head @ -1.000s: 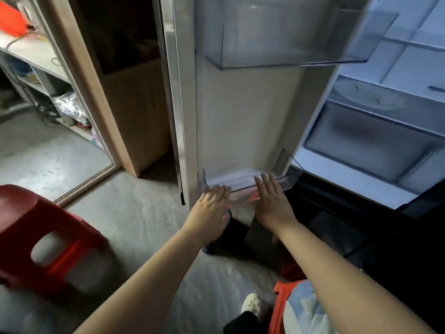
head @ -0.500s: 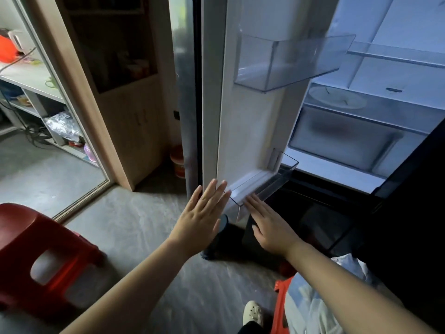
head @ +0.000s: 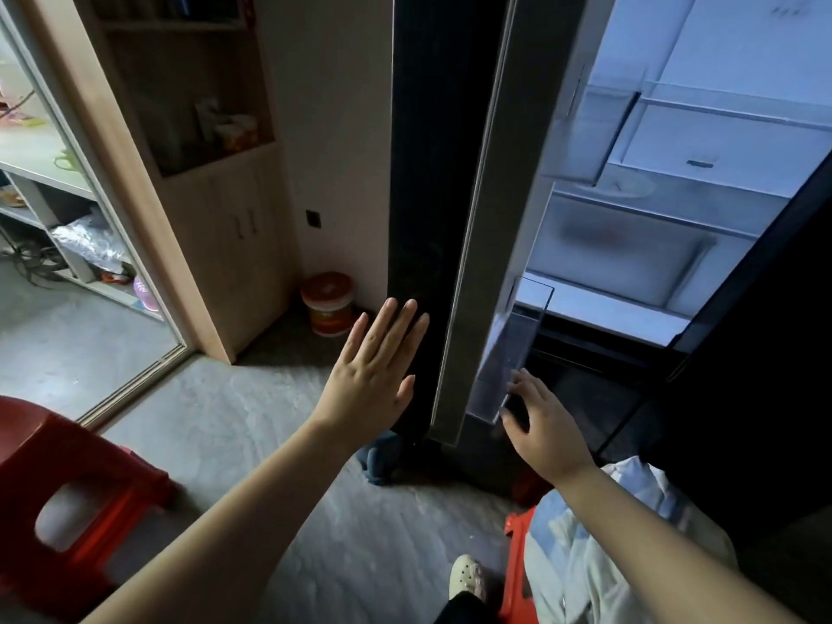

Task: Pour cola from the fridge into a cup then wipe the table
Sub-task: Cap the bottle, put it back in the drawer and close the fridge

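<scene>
Fridge door (head: pixel 427 173): glossy black outer face, silver-grey edge strip.
Fridge interior (head: pixel 720 141): white with a cold bluish cast.
Door bin (head: pixel 504 353): clear, colourless.
Stool (head: pixel 67 484): bright red.
Tub (head: pixel 327 304): red lid, white body, orange label band.
Floor (head: pixel 270 421): mottled grey.
Cabinet (head: pixel 234 245): pale wood tone.
Shoe (head: pixel 466 576): cream.
Garment (head: pixel 608 533): pale blue and white patches.

No writing can be read; the label on the tub (head: pixel 327 304), at 11 o'clock from the left hand (head: pixel 371 376), is blurred.
</scene>
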The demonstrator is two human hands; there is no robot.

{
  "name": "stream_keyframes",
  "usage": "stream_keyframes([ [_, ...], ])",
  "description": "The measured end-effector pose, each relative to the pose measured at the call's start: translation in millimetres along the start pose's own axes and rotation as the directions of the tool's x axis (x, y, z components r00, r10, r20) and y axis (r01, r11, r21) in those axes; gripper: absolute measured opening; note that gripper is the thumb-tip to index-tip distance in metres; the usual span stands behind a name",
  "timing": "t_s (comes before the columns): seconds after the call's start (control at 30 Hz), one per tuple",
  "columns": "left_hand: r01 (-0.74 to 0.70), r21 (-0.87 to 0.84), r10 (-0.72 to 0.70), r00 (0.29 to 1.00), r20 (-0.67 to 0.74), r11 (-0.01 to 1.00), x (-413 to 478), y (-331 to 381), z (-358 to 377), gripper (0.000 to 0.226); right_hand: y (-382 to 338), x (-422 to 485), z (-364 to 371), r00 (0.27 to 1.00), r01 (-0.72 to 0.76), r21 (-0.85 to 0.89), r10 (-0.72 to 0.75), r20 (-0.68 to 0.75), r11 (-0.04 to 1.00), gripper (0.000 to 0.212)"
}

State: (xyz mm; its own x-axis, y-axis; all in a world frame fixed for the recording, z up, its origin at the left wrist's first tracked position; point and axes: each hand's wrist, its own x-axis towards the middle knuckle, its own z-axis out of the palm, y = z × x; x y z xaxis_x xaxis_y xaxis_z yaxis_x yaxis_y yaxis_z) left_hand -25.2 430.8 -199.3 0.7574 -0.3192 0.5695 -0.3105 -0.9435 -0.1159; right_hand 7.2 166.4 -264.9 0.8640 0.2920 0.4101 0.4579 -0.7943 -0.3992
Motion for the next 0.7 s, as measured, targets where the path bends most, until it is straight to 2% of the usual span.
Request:
stream_keyframes([
  [0.07,-0.015,-0.006,0.015,1.0,0.008,1.0,2.2,5.3,1.4,0.078,0.0,-6.3,-7.4,0.997,-0.001,-0.039,-0.002,-0.079,0.999,0.02],
  [0.13,-0.057,-0.007,0.057,0.998,0.002,0.998,4.1,11.5,3.8,0.074,-5.9,-13.6,-16.3,0.974,-0.008,-0.032,0.001,-0.229,0.999,0.014],
  [0.17,-0.083,-0.019,0.083,0.997,-0.011,0.996,5.6,14.7,4.8,0.071,-9.7,-15.7,-20.1,0.954,0.016,-0.028,-0.024,-0.3,0.999,0.017],
  [0.23,-0.137,-0.055,0.134,0.99,-0.05,0.989,9.7,20.4,3.9,0.068,-18.3,-16.1,-25.3,0.915,0.146,-0.073,-0.163,-0.37,0.987,0.029],
  [0.3,-0.181,-0.074,0.174,0.981,-0.089,0.981,18.3,23.7,1.2,0.067,-27.7,-11.2,-28.9,0.884,0.257,-0.128,-0.287,-0.37,0.958,0.042],
  [0.37,-0.185,-0.09,0.174,0.978,-0.117,0.979,30.9,24.9,-3.3,0.07,-36.8,-2.9,-31.7,0.87,0.29,-0.142,-0.322,-0.373,0.947,0.053],
  [0.47,-0.21,-0.131,0.191,0.971,-0.145,0.969,51.5,27.4,-8.8,0.072,-38.0,6.5,-29.6,0.865,0.268,-0.167,-0.313,-0.393,0.949,0.063],
  [0.6,-0.307,-0.22,0.273,0.947,-0.17,0.926,63.6,38.9,-6.5,0.076,-15.6,5.8,-28.5,0.863,0.191,-0.317,-0.312,-0.397,0.929,0.07],
  [0.7,-0.369,-0.285,0.332,0.927,-0.172,0.884,71.2,51.1,-3.4,0.078,0.8,3.6,-35.8,0.85,0.144,-0.32,-0.283,-0.444,0.936,0.071],
])
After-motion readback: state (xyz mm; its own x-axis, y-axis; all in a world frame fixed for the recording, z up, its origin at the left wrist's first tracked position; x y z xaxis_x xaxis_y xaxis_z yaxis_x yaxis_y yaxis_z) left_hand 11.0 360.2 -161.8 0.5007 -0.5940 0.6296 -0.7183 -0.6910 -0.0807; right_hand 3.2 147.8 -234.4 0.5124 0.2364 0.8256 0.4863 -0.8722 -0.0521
